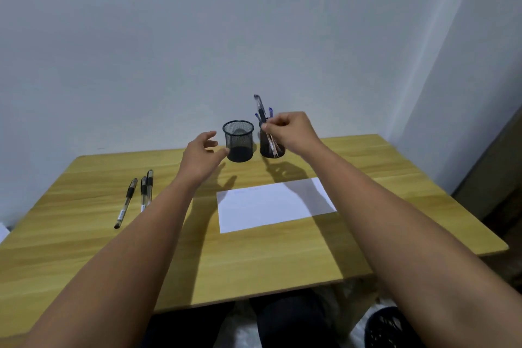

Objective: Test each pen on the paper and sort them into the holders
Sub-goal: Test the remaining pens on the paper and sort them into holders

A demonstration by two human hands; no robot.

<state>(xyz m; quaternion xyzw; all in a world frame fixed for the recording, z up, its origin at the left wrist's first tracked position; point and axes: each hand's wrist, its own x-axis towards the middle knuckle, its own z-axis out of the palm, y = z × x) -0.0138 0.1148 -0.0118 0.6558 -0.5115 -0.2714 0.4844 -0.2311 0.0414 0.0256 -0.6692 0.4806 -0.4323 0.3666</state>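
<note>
Pens (142, 195): three lying on table (254, 257); two mesh holders (238, 141); one paper (272, 203)

My desk (254, 263) has a light wood-grain top, its far edge set against a plain pale wall (197, 22). Below the near edge, my dark trousers (285, 319) are visible. Near the desk's near right corner, on the floor, sits a dark object (387, 328), possibly a mesh basket.

Wooden table (254, 257) against plain pale wall (197, 37), room corner at right
</note>
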